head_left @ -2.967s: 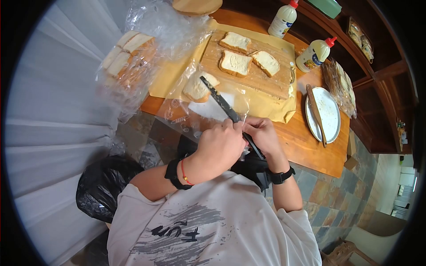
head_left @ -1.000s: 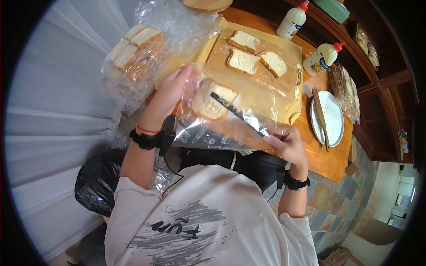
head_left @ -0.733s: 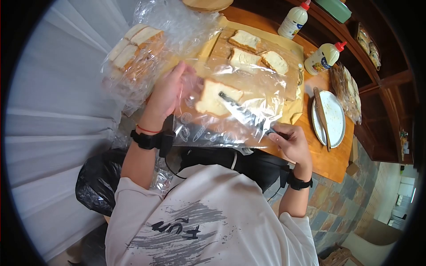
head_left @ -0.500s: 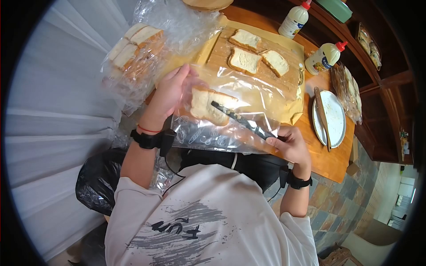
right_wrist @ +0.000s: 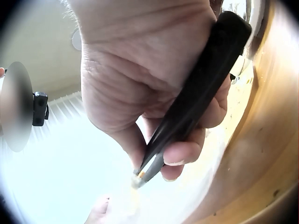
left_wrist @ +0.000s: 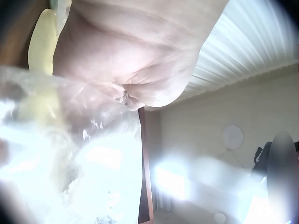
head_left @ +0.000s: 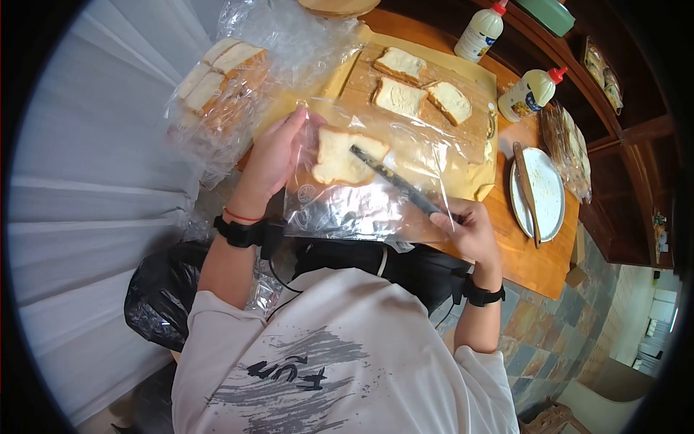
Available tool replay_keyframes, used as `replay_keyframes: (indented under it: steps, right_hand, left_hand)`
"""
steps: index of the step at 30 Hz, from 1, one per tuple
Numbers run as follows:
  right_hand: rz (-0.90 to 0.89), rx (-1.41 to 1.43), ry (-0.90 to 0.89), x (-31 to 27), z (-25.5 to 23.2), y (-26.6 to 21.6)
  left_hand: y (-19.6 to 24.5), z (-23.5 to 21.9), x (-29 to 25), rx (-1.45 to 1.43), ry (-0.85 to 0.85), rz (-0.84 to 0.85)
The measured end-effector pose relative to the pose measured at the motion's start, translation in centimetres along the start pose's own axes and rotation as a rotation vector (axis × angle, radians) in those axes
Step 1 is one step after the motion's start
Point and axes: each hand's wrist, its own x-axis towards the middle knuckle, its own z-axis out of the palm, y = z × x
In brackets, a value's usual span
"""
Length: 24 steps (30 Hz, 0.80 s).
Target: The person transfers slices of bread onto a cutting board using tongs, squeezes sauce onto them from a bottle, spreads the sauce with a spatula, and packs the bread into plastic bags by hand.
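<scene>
one clear bag [head_left: 412,220] is gripped along its left side by the curled fingers of the left hand [head_left: 273,160], near the middle of the frame. the fingers of the right hand [head_left: 473,233], right of centre, are closed round the handle of a long black utensil [head_left: 405,189], which slants up and left. its tip lies over a bread slice [head_left: 340,160] that shows through the plastic, close to the left hand. the bag's right side reaches the right hand; whether those fingers pinch it too, i cannot tell.

just beyond, at upper centre, three more slices [head_left: 400,99] lie on a wooden board [head_left: 471,137], with yellow paper [head_left: 478,186] under it on the tabletop [head_left: 531,269].

further out, at upper right, two bottles [head_left: 528,95] with red caps stand upright. below them a wooden spatula [head_left: 526,189] lies across a white plate [head_left: 553,199], and wrapped bread [head_left: 573,160] sits beside it.

at upper left there is a stack of bread [head_left: 217,81] in crinkled plastic, and a round wooden piece [head_left: 338,6] is cut off by the top edge. a black bag [head_left: 165,293] is at lower left.
</scene>
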Motion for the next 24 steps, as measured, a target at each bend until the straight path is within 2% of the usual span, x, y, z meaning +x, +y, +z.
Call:
replay_keyframes:
  steps: [2, 5, 8, 10, 14, 16, 17, 19, 20, 22, 24]
  right_hand:
    - [0.004, -0.002, 0.008, -0.1, -0.1, 0.1]
    - [-0.018, -0.095, -0.012, -0.1, -0.1, 0.2]
    - [-0.068, -0.018, 0.050, 0.2, 0.9, 0.1]
    - [-0.016, 0.044, 0.094, 0.3, 1.1, 0.1]
    - [0.006, 0.124, 0.048, 0.6, 0.8, 1.3]
    - [0.015, 0.219, 0.053, 0.7, 0.9, 1.4]
    - [0.016, 0.220, 0.053, 0.8, 1.0, 1.7]
    - [0.019, 0.218, 0.074, 0.8, 1.1, 2.3]
    - [0.020, 0.218, 0.073, 0.9, 1.3, 2.1]
    - [-0.030, 0.247, 0.151, 0.9, 2.1, 1.6]
    - [-0.024, 0.254, 0.120, 1.1, 2.1, 1.9]
  left_hand:
    - [-0.3, -0.5, 0.3, -0.013, -0.016, -0.022]
    - [-1.1, -0.7, 0.8, 0.106, -0.007, 0.035]
    - [-1.2, 0.4, 0.6, 0.082, 0.022, 0.002]
    - [-1.3, 0.6, 0.7, 0.053, 0.003, -0.022]
    - [-0.5, 1.4, -0.1, -0.030, -0.062, 0.037]
    - [-0.5, 1.0, -0.4, 0.345, -0.008, -0.011]
    - [-0.4, 1.2, -0.5, 0.345, -0.008, -0.012]
    - [0.2, 1.8, -0.9, 0.442, -0.173, -0.012]
    - [0.0, 1.5, -0.7, 0.442, -0.172, -0.012]
    - [-0.3, 0.8, -0.3, 0.460, -0.297, -0.070]
    - [-0.1, 0.6, -0.2, 0.492, -0.323, -0.098]
